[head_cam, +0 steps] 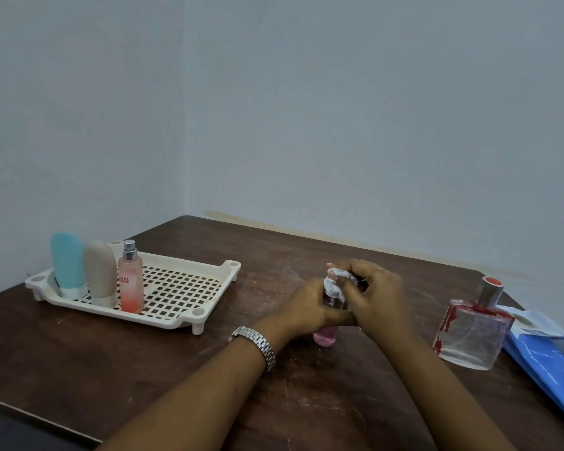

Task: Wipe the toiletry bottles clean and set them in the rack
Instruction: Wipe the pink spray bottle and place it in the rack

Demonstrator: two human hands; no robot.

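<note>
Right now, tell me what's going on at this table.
A person is wiping a small pink bottle held upright at the wooden table: the left hand grips its body, the right hand pinches a white tissue against its top. A blue tube, a beige tube and a pink spray bottle already stand in the cream rack. A clear glass perfume bottle waits outside it on the right, beside a blue packet.

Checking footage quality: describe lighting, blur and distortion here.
Head view: soft, even light, faint shadows under the rack; slight blur on the left hand, right hand, tissue and pink bottle; small glints on the blue packet; table's far edge slants.
</note>
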